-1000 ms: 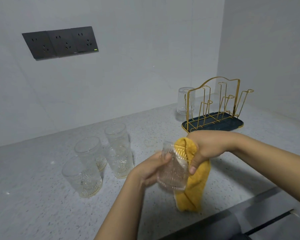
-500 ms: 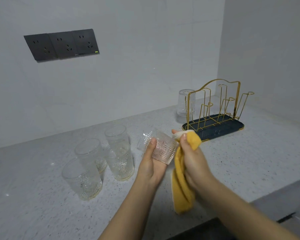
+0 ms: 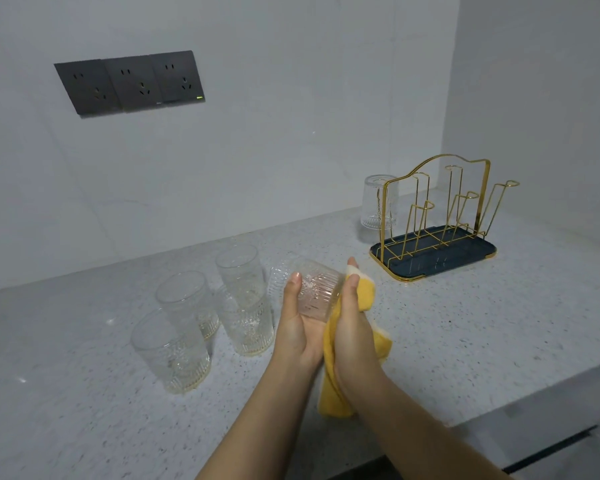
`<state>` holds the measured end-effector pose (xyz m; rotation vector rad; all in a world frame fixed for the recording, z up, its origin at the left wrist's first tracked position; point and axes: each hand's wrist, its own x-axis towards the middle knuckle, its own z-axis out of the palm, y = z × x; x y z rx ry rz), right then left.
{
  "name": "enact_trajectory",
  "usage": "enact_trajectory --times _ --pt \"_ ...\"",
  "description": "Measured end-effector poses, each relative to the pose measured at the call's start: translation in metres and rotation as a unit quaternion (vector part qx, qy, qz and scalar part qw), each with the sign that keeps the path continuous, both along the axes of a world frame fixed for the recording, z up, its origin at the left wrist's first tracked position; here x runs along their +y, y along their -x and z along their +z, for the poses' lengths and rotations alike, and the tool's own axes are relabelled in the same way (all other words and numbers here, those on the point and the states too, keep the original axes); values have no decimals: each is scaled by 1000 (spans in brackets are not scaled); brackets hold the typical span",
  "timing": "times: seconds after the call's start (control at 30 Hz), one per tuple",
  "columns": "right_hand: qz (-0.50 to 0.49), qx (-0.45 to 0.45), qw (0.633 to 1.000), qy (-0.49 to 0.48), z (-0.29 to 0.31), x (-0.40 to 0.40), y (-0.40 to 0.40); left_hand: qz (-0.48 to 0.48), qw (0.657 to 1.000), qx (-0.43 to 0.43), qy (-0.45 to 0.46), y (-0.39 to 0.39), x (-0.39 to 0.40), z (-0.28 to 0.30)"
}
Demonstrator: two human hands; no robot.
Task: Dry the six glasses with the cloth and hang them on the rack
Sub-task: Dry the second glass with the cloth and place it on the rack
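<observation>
My left hand (image 3: 297, 336) cradles a ribbed clear glass tumbler (image 3: 307, 289) on its side, above the middle of the speckled grey countertop (image 3: 465, 334), while my right hand (image 3: 352, 336) grips the yellow cloth (image 3: 368, 292) against its base. Just left, four more clear ribbed glasses (image 3: 187, 299) stand upright together. Toward the back right corner sits the gold wire rack (image 3: 440, 209) on its dark tray, one clear glass (image 3: 378, 202) upside down at its far left end.

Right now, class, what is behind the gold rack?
One upside-down glass on the rack's far left peg, seen partly through the gold wires. Beyond it stands the white wall. The counter right behind the rack's dark tray is hidden.
</observation>
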<state>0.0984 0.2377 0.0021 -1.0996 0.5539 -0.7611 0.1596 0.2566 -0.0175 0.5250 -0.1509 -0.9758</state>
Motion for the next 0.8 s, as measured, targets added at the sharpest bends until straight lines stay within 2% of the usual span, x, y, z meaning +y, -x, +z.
enact_trajectory --times 0.07,0.1,0.13,0.23,0.3,0.43,0.5,0.63,0.7,0.8 --pt "-18 -26 996 82 10 -2 1 -11 1000 2 -4 2 0 0" --pt "-22 -23 995 92 15 -7 1 -12 1000 4 -12 3 -1 0" --pt "-24 -17 997 78 21 -13 2 -14 1000 4 -6 3 -1 -2" --pt "-15 3 997 -78 23 -28 4 -9 1000 -22 21 3 -4 0" --pt "-17 -11 994 -104 15 -19 6 -16 999 -31 23 2 -6 -2" --pt "-51 -32 997 47 2 -2 3 -23 999 -22 5 2 -7 -6" --pt "-54 -29 994 91 8 -10 2 -21 999 -29 -18 5 -5 -3" --pt "-45 64 997 -10 22 -43 6 -21 998 -53 -9 7 -5 -4" --pt "-34 81 994 -59 21 -55 9 -5 997 -82 -2 4 -8 -6" --pt "-42 81 992 -87 20 -67 16 27 990 -132 -51 -1 -11 -10"
